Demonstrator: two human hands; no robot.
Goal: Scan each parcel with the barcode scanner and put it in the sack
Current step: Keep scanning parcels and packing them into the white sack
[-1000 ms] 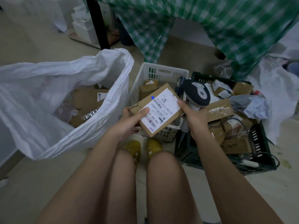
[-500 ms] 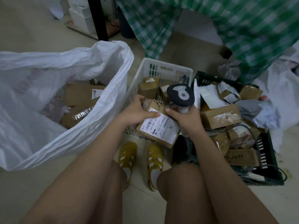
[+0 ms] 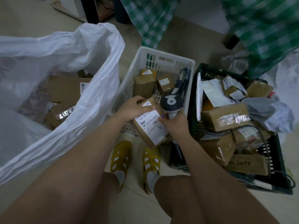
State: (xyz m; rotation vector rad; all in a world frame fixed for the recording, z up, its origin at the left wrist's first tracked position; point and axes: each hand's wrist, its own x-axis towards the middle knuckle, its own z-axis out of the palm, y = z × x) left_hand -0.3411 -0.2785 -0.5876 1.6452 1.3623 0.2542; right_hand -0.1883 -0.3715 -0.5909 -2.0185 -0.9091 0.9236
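The sack stands at the far left: white, thin, crinkled film, its mouth slack and open toward me. Inside I see 2 brown cardboard boxes, 1 sealed with glossy tape.

The left hand grasps the parcel at its upper end, thumb laid flat across the label, fingers curled over the top edge. The parcel is a flat brown cardboard box with a white printed label facing up. Its long axis runs from upper left to lower right, and it hangs over the near rim of the white basket.

The controlling relation: the sack mouth lies directly left of the left hand, and the left hand is the nearer one. I judge that the deposit falls to the left hand alone, swinging left over the sack rim.

The white basket is rigid perforated plastic and holds several small cardboard boxes.

The right hand is clenched around the grey handle of the barcode scanner, thumb tip touching the label's right edge. The scanner head is dark, rounded and smooth.

At right, a dark slotted crate carries piled cardboard parcels, soft grey mailers and a black cable.
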